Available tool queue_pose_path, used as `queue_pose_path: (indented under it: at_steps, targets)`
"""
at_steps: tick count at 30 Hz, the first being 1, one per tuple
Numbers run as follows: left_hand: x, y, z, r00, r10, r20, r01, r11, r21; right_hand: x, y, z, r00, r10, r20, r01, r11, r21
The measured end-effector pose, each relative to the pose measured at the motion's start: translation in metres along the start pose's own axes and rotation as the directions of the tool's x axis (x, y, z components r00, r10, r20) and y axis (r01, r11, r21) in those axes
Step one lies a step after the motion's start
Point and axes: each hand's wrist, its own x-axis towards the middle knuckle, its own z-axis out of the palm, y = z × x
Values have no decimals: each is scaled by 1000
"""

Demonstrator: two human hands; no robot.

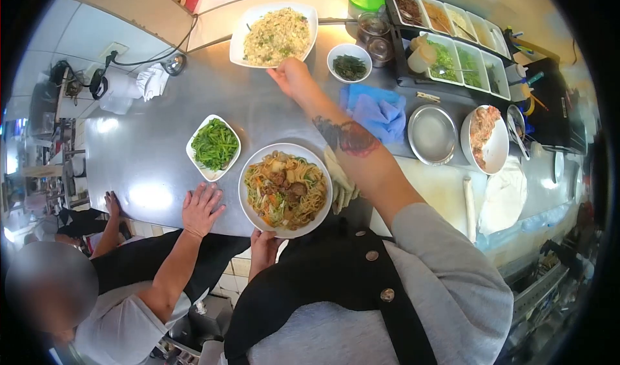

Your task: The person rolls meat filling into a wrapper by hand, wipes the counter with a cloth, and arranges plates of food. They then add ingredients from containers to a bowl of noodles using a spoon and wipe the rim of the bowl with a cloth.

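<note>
At the near edge of the counter, my left hand [263, 250] grips the lower rim of a round white plate of noodles [271, 200], topped with meat and shredded vegetables. My right arm reaches forward across the counter. Its hand [290, 78] is closed on the near edge of a white square plate of fried rice [274, 36] at the back, the fingers partly hidden under the rim. Left of the noodles stands a small white dish of chopped green vegetables [215, 144], touched by neither of my hands. A bowl of dark greens [349, 63] sits right of the rice.
A co-worker's hand [202, 210] lies flat on the counter [142, 165] beside the noodles. To the right are a blue cloth [378, 112], a metal dish [432, 134], a bowl of raw minced meat [485, 139], a cutting board [429, 187] and a rack of ingredient tubs [445, 39].
</note>
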Motion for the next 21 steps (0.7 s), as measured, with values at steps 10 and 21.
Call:
queue_pose_path:
  at_steps: [10,21]
  targets:
    - [66,49,81,988,75,134,-72,997,-30,94,-46,1,850,-157,503,381,842,-381]
    - [169,66,131,982,117,148,-94,984,-154,-99,-108,-37,941,-242,238,325,844,-426]
